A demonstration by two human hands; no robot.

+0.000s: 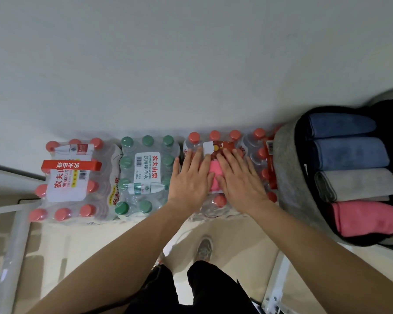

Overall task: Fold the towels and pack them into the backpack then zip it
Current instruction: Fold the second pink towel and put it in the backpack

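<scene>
A small pink towel [214, 177] lies on top of a shrink-wrapped pack of red-capped water bottles [216, 138]. My left hand [190, 179] and my right hand [239, 180] press flat on it from either side, fingers straight, so only a strip of pink shows between them. To the right stands the open grey and black backpack [290, 177]. Inside it lie two folded blue towels [349, 152], a grey towel [361, 183] and a pink towel [368, 219], side by side.
More bottle packs line the white wall: a red-capped pack [70, 180] at the left and a green-capped pack [145, 175] beside it. A white metal frame [11, 234] stands at the lower left. My legs and one shoe [204, 248] are on the tiled floor below.
</scene>
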